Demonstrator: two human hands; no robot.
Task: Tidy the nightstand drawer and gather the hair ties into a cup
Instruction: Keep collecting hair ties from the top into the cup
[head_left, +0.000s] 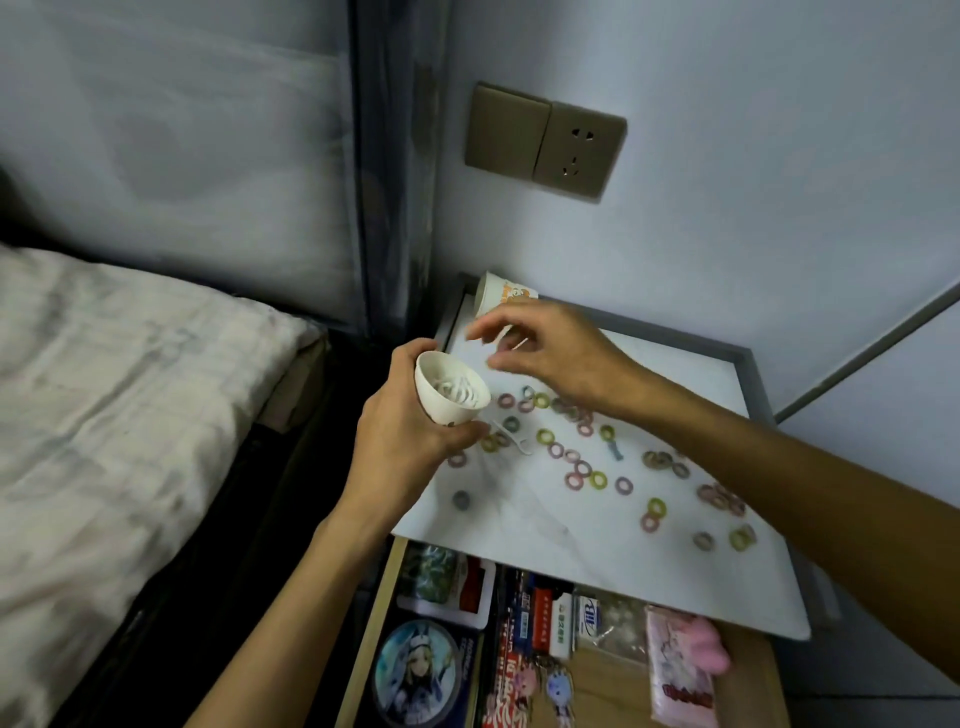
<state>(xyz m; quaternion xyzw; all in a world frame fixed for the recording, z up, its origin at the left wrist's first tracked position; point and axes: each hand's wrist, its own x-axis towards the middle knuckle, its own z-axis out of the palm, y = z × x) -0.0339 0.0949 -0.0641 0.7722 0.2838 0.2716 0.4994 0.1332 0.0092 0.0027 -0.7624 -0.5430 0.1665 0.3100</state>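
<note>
Hair ties (657, 459) lie scattered on the nightstand top (519, 519), the open drawer (753, 675) before it, the bed (130, 389) left.

Bedroom in a home, no doubt. Bed (104, 389) on the left w/ a crumpled pale sheet, grey padded panel (182, 130) rising behind it. Right beside it, a nightstand (519, 530), white top, tucked into the wall corner. Its drawer (371, 623) hangs open below: badges, packets, small personal bits inside. Colourful hair ties (597, 480) scattered across the top. Bronze switch (506, 130) & socket (579, 150) on the wall (727, 182) above, std bedside spot.
</note>
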